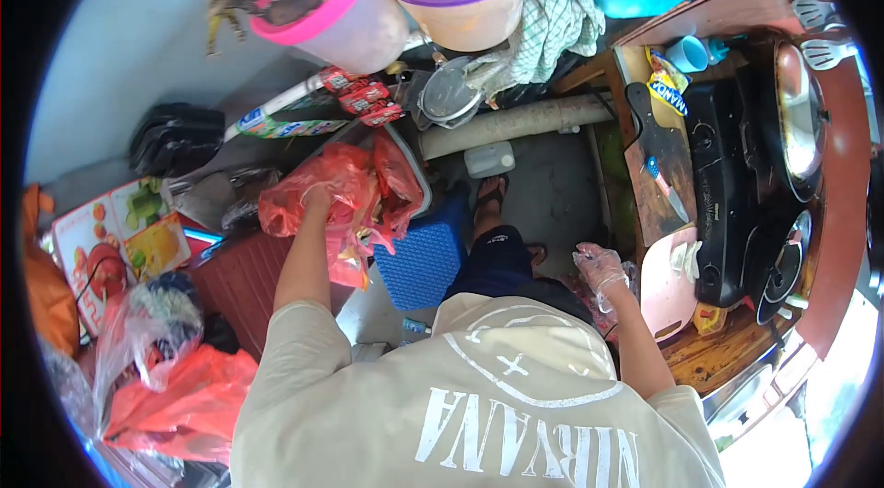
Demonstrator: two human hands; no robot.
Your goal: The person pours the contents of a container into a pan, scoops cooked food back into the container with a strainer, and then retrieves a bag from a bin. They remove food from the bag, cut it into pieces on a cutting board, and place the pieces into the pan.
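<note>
The left hand (318, 198) reaches into a crumpled red plastic bag (345, 193) lying beside a blue plastic stool (425, 258), its fingers buried in the folds. The right hand (599, 269), in a clear thin plastic glove, hangs with fingers loosely curled, just beside a pale pink plate (665, 290) on the brown wooden table (714, 354). A black stove (727, 203) and a dark wooden cutting board (658, 180) with a knife (665, 189) sit further along the table.

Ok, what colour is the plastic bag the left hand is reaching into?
Red, the plastic bag around the left hand; head view.
</note>
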